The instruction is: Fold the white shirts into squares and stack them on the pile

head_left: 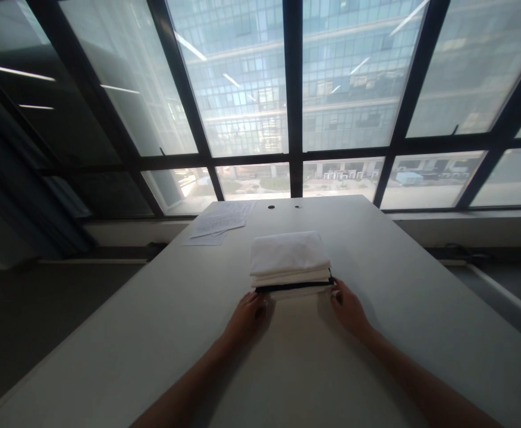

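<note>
A stack of folded white cloth pieces [289, 252] lies on the white table, with a black strip [294, 287] running along its near side between the lower layers. My left hand [250, 312] is at the near left corner of the stack, its fingers bent and closed against that corner. At the near right corner, my right hand [348, 306] has its thumb and fingertips closed on the edge, by the end of the black strip. A short dark loop sticks up there. The undersides of the layers are hidden.
Several sheets of paper [220, 223] lie at the far left of the white table [162, 339]. Two small round holes, one of them a dark hole [271, 207], are near its far edge. Beyond stand tall windows with dark frames [292, 107]; a dark curtain [19, 184] hangs at left.
</note>
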Demonstrator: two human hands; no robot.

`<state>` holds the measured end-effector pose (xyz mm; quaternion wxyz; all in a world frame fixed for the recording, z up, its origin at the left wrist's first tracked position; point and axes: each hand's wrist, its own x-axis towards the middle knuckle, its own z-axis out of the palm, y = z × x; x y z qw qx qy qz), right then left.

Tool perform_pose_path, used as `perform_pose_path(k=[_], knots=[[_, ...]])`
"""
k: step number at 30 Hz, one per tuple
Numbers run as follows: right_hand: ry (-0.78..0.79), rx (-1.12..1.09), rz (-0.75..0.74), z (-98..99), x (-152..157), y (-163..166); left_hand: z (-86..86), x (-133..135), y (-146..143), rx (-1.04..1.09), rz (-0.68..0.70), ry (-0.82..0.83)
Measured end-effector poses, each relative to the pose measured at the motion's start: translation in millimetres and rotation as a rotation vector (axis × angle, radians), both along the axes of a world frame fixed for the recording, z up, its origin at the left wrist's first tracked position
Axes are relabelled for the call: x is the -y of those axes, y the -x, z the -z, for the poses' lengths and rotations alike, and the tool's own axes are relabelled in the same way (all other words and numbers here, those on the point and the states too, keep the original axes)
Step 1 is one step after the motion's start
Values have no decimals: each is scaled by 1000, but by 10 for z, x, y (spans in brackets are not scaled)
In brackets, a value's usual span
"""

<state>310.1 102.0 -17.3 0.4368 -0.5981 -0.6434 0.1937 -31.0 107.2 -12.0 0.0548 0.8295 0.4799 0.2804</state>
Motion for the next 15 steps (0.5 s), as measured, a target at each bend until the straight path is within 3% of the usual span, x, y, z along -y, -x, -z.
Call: perform_pose_path(k=[15], knots=[[9, -21, 10, 37, 2, 9, 11, 0, -5, 9, -2, 30]])
